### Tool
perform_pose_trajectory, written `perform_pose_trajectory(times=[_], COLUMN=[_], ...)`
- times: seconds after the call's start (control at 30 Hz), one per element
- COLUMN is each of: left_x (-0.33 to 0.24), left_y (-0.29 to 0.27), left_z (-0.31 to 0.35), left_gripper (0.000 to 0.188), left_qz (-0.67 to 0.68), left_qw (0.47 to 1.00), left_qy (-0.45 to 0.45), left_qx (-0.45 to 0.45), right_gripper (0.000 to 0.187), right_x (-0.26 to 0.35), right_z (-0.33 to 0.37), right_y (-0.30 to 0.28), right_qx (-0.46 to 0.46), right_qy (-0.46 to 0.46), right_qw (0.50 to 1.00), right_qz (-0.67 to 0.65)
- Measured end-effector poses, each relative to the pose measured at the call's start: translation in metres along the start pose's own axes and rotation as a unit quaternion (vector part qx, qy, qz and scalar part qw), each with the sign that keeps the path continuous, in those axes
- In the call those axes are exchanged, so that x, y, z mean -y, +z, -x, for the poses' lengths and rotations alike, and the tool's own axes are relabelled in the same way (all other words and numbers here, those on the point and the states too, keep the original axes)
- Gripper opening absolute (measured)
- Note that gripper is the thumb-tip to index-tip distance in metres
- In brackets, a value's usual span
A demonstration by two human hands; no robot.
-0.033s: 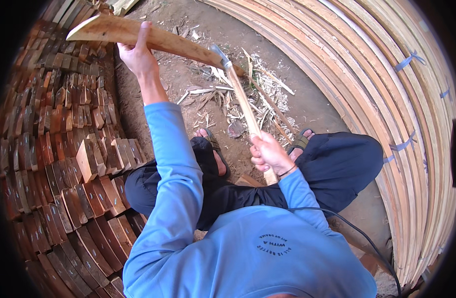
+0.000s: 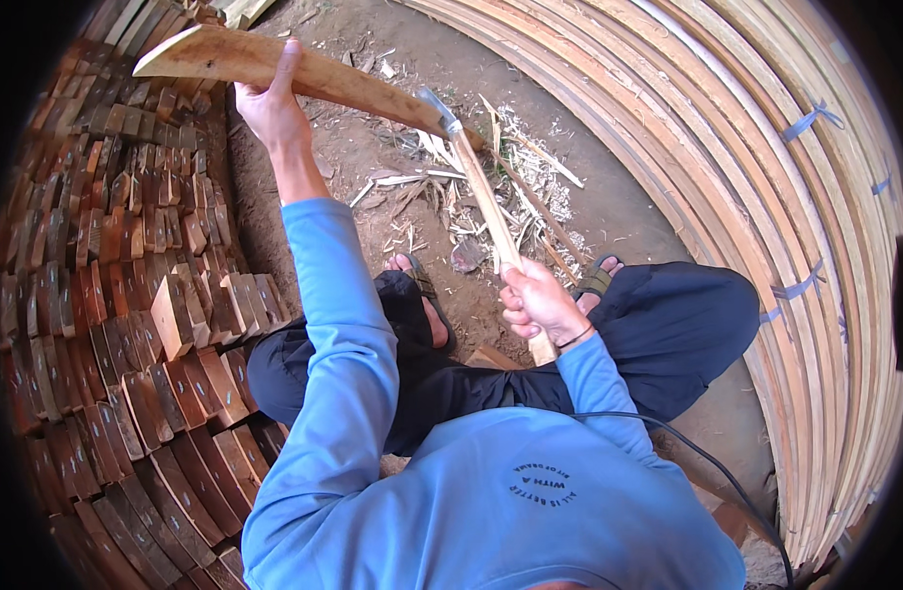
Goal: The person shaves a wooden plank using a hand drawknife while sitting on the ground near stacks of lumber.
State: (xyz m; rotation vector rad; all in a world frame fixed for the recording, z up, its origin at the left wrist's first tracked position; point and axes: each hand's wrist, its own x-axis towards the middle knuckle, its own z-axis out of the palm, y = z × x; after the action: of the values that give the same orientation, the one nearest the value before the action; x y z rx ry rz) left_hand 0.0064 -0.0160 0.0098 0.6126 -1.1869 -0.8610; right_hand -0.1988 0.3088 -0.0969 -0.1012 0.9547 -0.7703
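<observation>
My left hand (image 2: 274, 110) is wrapped round a long wooden board (image 2: 353, 87), its thumb lying over the top. The board has a slanted, pale cut at its left end and slopes away to the right. My right hand (image 2: 542, 300) is closed round the light wooden handle of an adze (image 2: 486, 197). The adze's metal head meets the board close to its far right end, and the cutting edge cannot be made out clearly. Below that end, wood chips and shavings (image 2: 535, 187) lie on the ground.
Stacked timber pieces (image 2: 127, 295) fill the left side. Long bundled planks (image 2: 766, 197), tied with blue strips, curve along the right. My sandalled feet (image 2: 427, 295) rest on the dirt near the chips. A black cable (image 2: 712, 454) runs past my right side.
My right hand and the adze handle have shifted very slightly to the right. My left hand has moved up a touch; the board looks almost still.
</observation>
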Motion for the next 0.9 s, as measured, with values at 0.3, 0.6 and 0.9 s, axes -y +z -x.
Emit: perform_pose_trajectory(times=[0.3,0.6,0.9], left_x=[0.014,0.013,0.001], left_y=[0.056,0.036,0.013], left_z=[0.016,0.007,0.027], left_gripper=[0.015,0.014,0.013], left_qz=[0.012,-0.019,-0.004], left_qw=[0.999,0.988,0.982], left_qy=[0.038,0.092,0.074], left_qx=[-0.025,-0.125,-0.175], right_gripper=[0.017,0.015,0.017], right_x=[0.011,-0.027,-0.038], right_z=[-0.015,-0.020,-0.019], right_y=[0.005,0.008,0.014], right_qx=[-0.060,-0.112,-0.127], right_qy=[-0.026,-0.070,-0.090], right_qw=[0.993,0.968,0.952], right_qz=[0.098,0.213,0.262])
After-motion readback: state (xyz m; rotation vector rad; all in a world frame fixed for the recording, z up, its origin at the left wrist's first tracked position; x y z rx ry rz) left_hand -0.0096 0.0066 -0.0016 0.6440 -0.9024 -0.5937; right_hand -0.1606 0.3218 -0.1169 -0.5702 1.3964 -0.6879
